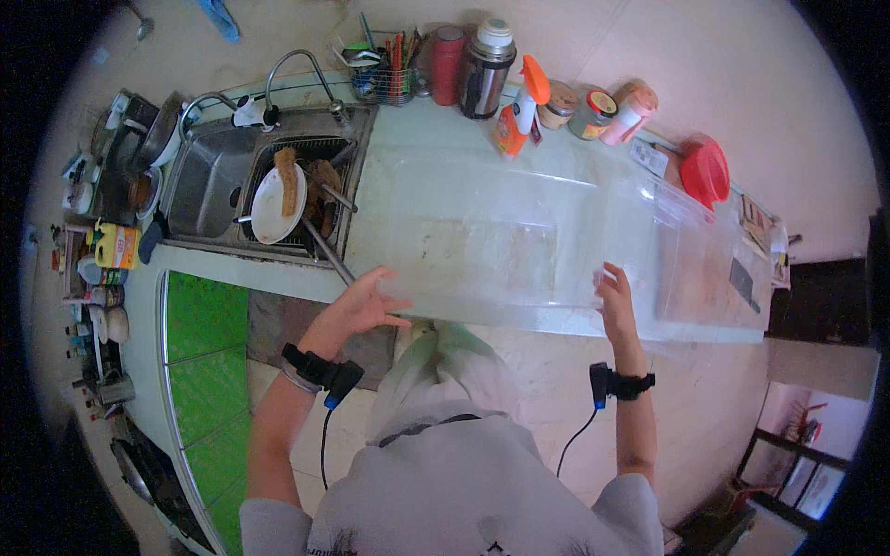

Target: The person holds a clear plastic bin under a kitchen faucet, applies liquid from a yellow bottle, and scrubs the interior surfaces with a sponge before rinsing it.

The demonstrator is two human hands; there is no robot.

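A large clear plastic container or lid (pixel 480 278) lies over the pale counter (pixel 389 208) in front of me, its outline faint and blurred. My left hand (pixel 365 306), fingers spread, is at its near left corner. At the near right side is my right hand (pixel 615 295), with bent fingers and bright plastic beside the fingertips. Whether either hand grips the plastic is unclear. Another clear plastic piece (pixel 678 208) stretches to the right of my right hand, over a brownish board-like surface (pixel 702 278). Both wrists wear black straps with cabled devices.
A steel double sink (pixel 208 187) at left holds a white plate (pixel 268 215) with a loofah-like scrubber; a handle juts past its front edge. Along the wall stand a steel thermos (pixel 489 76), an orange spray bottle (pixel 518 115), jars and a red plastic container (pixel 704 170).
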